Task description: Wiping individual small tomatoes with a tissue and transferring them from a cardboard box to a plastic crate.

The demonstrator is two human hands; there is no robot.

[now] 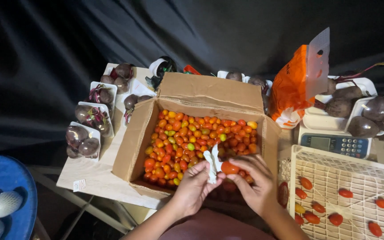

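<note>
An open cardboard box (135,141) in the middle holds many small tomatoes (192,133), red, orange and a few green. Over its near edge my left hand (193,186) pinches a piece of white cloth or tissue (211,165). My right hand (254,182) holds one red tomato (230,168) right against that white piece. Both hands meet above the box's front right corner.
A white plastic crate (334,164) with several tomatoes lies at the right. Behind it stand a scale (334,144), an orange bag (292,86) and trays of beetroot (365,111). More wrapped beetroot trays (90,129) line the left. A blue tub (5,178) sits at bottom left.
</note>
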